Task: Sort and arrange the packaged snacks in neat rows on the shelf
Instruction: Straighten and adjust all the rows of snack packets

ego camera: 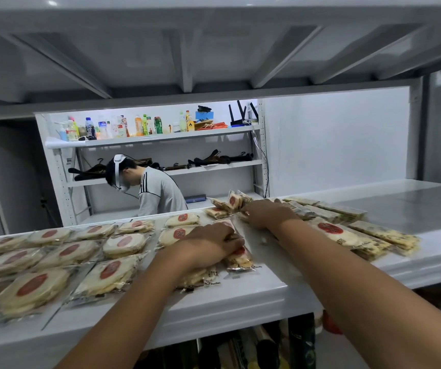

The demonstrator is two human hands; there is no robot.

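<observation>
Round rice-cracker packets with red labels (123, 245) lie in rows on the left half of the white shelf (240, 296). My left hand (214, 243) lies palm down at the end of those rows, fingers curled over one snack packet (240, 259); another packet (200, 278) pokes out under my wrist. My right hand (264, 213) reaches farther back into a loose heap of small packets (231, 202), its fingers curled onto one of them. Long flat packets (341, 211) are lined up to the right of my right arm.
The shelf above hangs low overhead. Bare shelf surface (413, 203) extends to the right. Behind the shelf a person in a grey top (158, 190) bends over, with a bottle-filled rack (134, 126) beyond. Dark items (301, 342) are stored below.
</observation>
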